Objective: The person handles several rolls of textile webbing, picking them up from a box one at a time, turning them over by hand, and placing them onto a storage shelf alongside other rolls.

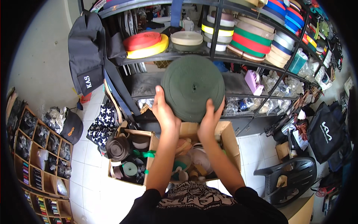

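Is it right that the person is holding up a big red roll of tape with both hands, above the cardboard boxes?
Not quite: the head view shows the roll is dark green, not red. Both hands, left and right, do hold it up above the cardboard boxes.

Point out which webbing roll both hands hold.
The big dark green roll, gripped by the left hand and right hand; other rolls sit shelved or boxed.

a single head-worn fisheye looks steeply down, close over the forearms, toward shelves (223, 56) and tiled floor (89, 186).
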Available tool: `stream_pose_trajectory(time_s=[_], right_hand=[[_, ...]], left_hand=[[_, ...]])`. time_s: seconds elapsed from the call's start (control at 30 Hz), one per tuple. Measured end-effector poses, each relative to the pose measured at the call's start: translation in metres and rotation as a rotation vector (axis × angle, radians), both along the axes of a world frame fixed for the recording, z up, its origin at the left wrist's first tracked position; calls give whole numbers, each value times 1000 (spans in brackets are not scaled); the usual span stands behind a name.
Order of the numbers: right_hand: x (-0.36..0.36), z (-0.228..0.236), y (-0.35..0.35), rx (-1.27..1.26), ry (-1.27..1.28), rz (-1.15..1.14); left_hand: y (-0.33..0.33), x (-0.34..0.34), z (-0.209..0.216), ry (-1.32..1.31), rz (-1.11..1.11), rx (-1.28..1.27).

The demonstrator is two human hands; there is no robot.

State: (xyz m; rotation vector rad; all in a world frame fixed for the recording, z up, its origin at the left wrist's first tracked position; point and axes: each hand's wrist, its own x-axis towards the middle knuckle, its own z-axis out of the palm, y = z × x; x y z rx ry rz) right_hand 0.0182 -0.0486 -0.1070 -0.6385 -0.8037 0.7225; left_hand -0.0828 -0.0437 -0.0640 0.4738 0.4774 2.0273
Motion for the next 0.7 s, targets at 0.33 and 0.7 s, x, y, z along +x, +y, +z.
stream_pose_trajectory(time_s=[0.33,0.7], right_hand=[[20,102,101,-9,13,357],[-7,183,250,-380,-189,327]], left_hand=[[64,-54,36,305,-483,293],[189,-86,86,397,-415,279]])
